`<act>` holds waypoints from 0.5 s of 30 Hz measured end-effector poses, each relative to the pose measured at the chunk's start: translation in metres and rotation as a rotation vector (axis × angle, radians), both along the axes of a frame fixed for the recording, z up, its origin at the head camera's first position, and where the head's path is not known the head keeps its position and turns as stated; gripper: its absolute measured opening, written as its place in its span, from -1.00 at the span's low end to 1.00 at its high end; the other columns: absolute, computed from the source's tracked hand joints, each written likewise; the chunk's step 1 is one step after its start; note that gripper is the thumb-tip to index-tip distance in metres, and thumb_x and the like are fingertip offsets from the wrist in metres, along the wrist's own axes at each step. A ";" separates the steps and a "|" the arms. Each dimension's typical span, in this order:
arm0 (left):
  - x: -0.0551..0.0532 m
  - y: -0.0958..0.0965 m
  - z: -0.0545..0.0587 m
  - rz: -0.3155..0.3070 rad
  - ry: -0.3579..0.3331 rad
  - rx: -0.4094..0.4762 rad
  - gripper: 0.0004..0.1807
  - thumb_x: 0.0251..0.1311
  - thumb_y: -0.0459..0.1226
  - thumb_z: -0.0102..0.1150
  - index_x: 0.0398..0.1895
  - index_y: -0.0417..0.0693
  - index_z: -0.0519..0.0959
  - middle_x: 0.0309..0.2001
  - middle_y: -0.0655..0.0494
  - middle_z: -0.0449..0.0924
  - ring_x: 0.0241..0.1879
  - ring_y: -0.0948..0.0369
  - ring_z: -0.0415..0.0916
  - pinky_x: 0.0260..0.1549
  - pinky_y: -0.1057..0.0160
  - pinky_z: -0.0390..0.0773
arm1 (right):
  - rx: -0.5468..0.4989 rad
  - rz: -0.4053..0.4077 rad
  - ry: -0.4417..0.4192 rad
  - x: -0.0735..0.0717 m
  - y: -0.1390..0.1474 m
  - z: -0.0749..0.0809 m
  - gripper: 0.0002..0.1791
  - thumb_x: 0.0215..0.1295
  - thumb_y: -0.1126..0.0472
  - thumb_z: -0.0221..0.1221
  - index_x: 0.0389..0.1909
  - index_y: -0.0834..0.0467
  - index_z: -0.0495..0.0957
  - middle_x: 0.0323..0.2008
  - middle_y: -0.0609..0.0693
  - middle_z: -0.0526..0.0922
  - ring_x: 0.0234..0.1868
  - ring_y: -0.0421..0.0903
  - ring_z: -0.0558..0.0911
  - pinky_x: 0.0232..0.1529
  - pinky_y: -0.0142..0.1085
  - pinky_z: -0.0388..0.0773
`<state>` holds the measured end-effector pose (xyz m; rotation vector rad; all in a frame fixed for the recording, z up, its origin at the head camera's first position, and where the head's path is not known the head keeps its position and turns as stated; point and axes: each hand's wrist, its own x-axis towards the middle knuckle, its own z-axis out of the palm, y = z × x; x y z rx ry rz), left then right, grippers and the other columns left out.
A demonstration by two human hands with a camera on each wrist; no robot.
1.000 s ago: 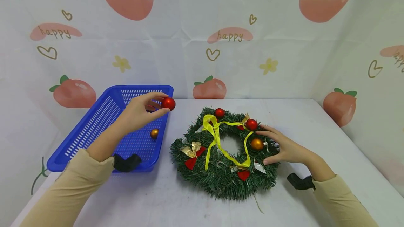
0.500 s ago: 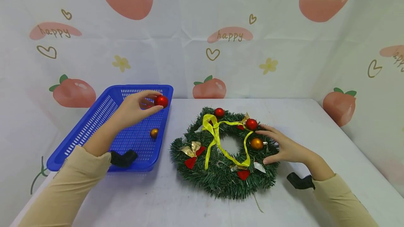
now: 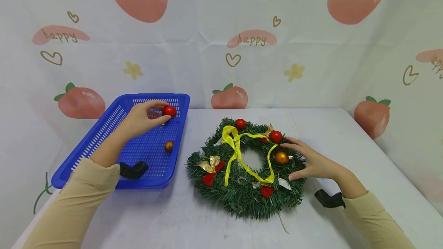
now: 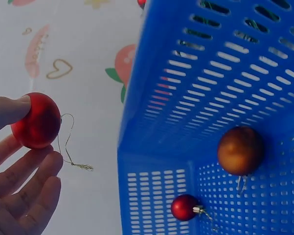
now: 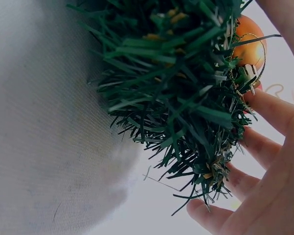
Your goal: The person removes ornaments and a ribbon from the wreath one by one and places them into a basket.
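Note:
My left hand [image 3: 140, 120] pinches a red bauble [image 3: 169, 111] over the back right part of the blue plastic basket [image 3: 174, 164]. In the left wrist view a thin gold hanging loop [image 4: 71, 147] dangles from this bauble. My right hand [image 3: 315, 163] rests at the right edge of a green Christmas wreath [image 3: 238, 203], its fingers spread and extended. Close to those fingertips sit a red bauble [image 3: 275, 136] and an orange bauble [image 3: 282, 158] on the wreath. A yellow ribbon [image 3: 236, 147] lies across it, near red and gold bows [image 3: 210, 168].
Inside the basket lie a bronze bauble [image 4: 240, 151] and a smaller red bauble [image 4: 184, 207]. Another red bauble [image 3: 240, 124] is at the wreath's back. Basket and wreath share a white table [image 3: 194, 228], with a printed cloth [image 3: 197, 18] hanging behind.
My left hand has moved left with the red bauble, from the basket's right rim to over its inside. The right hand and the wreath have stayed put.

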<state>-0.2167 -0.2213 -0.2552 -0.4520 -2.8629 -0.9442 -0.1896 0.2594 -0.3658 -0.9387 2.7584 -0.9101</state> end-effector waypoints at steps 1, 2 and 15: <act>0.000 -0.001 -0.001 0.003 -0.006 -0.001 -0.51 0.22 -0.18 0.15 0.17 -0.23 0.41 0.07 -0.30 0.51 -0.01 -0.16 0.53 -0.13 -0.04 0.61 | -0.001 0.001 0.000 0.000 0.000 0.000 -0.06 -0.12 0.02 0.44 0.30 0.20 0.24 0.39 0.37 0.00 0.32 0.43 0.09 0.07 0.42 0.19; -0.001 -0.001 -0.001 0.004 -0.009 -0.003 -0.50 0.22 -0.17 0.15 0.17 -0.23 0.40 0.07 -0.31 0.51 -0.01 -0.16 0.53 -0.12 -0.04 0.61 | -0.003 0.001 0.001 0.000 0.000 0.000 -0.06 -0.12 0.02 0.44 0.30 0.20 0.24 0.38 0.37 0.00 0.32 0.42 0.09 0.07 0.42 0.19; -0.015 -0.013 -0.013 0.009 -0.075 -0.041 -0.51 0.22 -0.19 0.15 0.17 -0.24 0.41 0.10 -0.35 0.47 0.04 -0.22 0.49 -0.05 -0.08 0.57 | -0.007 0.008 0.012 0.001 0.001 -0.002 -0.07 -0.12 0.04 0.44 0.29 0.22 0.25 0.38 0.39 0.00 0.32 0.43 0.10 0.07 0.42 0.20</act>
